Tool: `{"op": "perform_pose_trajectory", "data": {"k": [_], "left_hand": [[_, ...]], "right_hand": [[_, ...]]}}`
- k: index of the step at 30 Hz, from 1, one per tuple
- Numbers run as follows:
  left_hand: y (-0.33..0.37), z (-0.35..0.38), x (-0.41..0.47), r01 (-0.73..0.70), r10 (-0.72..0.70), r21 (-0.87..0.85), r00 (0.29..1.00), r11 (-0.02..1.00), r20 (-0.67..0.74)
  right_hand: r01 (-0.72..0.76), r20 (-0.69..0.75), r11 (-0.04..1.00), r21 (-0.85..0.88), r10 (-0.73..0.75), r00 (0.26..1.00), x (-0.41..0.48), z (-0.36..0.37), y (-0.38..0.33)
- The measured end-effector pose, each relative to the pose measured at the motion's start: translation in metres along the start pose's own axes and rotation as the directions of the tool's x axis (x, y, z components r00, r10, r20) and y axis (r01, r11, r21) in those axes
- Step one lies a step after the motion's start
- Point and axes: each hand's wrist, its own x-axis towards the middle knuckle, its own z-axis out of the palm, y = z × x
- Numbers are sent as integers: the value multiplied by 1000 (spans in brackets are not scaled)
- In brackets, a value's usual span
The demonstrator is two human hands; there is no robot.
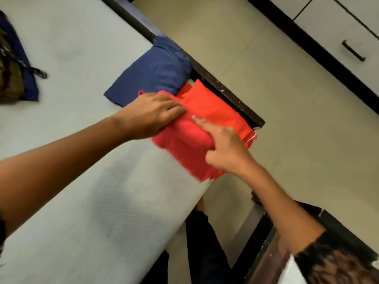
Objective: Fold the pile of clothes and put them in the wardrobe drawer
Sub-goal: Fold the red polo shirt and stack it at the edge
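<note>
Across the pale mattress (pixel 71 140) a blue garment (pixel 155 72) lies folded, the left hand (pixel 147 113) with flat fingers and the right hand (pixel 225 148) with a straight forefinger press the half-folded red garment (pixel 217 107), and the pile (pixel 12 74) and shut drawer (pixel 338 37) wait.

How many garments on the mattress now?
4: red garment at the mattress corner, blue garment beside it, navy garment and olive garment at left edge; more may be hidden.

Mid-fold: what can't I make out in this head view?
Head view only:
- Red garment: near edge motion-blurred; middle hidden under left hand and right hand.
- Right hand's grip: its curled fingers cover it.
- Clothes pile: cut off by left edge.
- Wardrobe drawer: cut by right edge, inside unseen.
</note>
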Motion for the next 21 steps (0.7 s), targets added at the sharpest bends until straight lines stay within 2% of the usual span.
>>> {"op": "perform_pose_trajectory", "data": {"k": [3, 5, 8, 10, 12, 14, 15, 16, 19, 21], "left_hand": [[-3, 1, 68, 24, -3, 126, 986, 992, -168], [-4, 8, 99, 90, -41, 187, 967, 978, -251], [-8, 34, 126, 161, -90, 227, 952, 960, -293], [-7, 68, 120, 157, -114, 219, 974, 963, -196], [2, 105, 100, 145, -152, 182, 988, 973, 28], [12, 129, 79, 195, -226, 146, 944, 970, 242], [17, 133, 75, 242, -270, 130, 922, 961, 278], [20, 134, 76, 290, -305, 96, 911, 952, 279], [19, 121, 91, 404, -377, -81, 897, 911, 231], [11, 119, 101, 431, -401, -86, 884, 898, 241]], "right_hand": [[-1, -222, 983, -186, -41, 974, 8, -50, 32], [-1, -380, 951, -310, -123, 917, 14, -65, 51], [-37, -461, 910, -413, -173, 870, 25, -55, 86], [-87, -381, 881, -466, -112, 918, 33, -23, 109], [-86, -141, 879, -468, 22, 990, 40, 14, 127], [-80, 104, 911, -404, 133, 986, 41, 45, 138], [-83, 114, 927, -366, 133, 984, 39, 53, 139], [-89, 54, 943, -321, 112, 992, 39, 56, 139], [-139, -226, 971, -193, 94, 970, 47, 49, 140], [-150, -267, 966, -213, 90, 960, 58, 48, 147]]}}
